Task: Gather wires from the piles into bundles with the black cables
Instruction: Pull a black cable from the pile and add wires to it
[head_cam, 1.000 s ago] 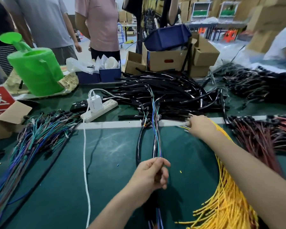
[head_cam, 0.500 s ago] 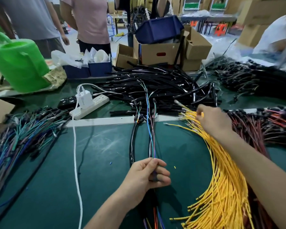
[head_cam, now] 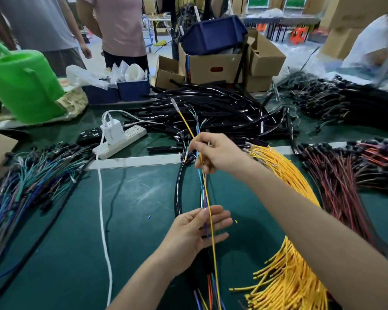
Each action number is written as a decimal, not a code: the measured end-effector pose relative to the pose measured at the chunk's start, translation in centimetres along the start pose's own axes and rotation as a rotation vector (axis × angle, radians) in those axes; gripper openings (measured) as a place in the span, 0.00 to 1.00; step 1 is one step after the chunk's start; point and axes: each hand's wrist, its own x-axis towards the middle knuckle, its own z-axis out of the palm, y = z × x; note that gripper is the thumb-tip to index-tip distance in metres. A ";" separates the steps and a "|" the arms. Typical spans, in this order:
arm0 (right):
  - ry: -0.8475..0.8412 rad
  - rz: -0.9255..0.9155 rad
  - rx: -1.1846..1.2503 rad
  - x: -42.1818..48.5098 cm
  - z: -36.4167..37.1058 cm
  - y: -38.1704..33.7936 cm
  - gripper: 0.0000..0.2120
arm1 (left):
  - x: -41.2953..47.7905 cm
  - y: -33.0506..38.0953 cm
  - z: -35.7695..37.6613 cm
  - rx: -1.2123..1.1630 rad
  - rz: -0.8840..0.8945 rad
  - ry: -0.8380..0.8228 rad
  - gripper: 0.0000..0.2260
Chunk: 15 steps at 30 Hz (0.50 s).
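— What covers the dark green counter (head_cam: 54, 253)?

— At the back is a heap of glossy black cables (head_cam: 211, 113). A pile of yellow wires (head_cam: 287, 175) fans out under my right arm, a pile of red wires (head_cam: 336, 175) lies beyond it, and blue-green wires (head_cam: 27, 180) lie at the left.

— Any containers?

— An open brown cardboard box (head_cam: 213, 68) carries a tilted dark blue plastic bin (head_cam: 213, 34); I cannot see inside either one. A small blue tray (head_cam: 132, 90) holds crumpled white plastic bags (head_cam: 130, 72).

— And the bundle?

— The thin bundle of coloured wires and black cable (head_cam: 203, 191) runs down the middle and across my left hand (head_cam: 195, 233), whose fingers are nearly straight and spread. My right hand (head_cam: 220, 153) pinches a single yellow wire (head_cam: 207, 198), laid alongside the bundle, its tip raised over the black heap.
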 end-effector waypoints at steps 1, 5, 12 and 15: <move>0.017 -0.006 0.012 0.2 0.4 0.7 0.08 | 0.0 0.0 0.0 0.005 0.003 0.001 0.18; 0.122 0.005 0.147 0.7 0.4 2.3 0.09 | 0.0 -0.2 -0.1 -0.010 0.006 0.016 0.13; -0.200 0.315 -0.081 -7.0 -0.3 3.2 0.20 | 0.3 0.5 -0.3 -0.147 0.185 0.093 0.08; -0.424 0.335 -0.068 -11.5 0.9 3.4 0.12 | 0.6 1.0 -0.8 -0.189 0.262 0.192 0.07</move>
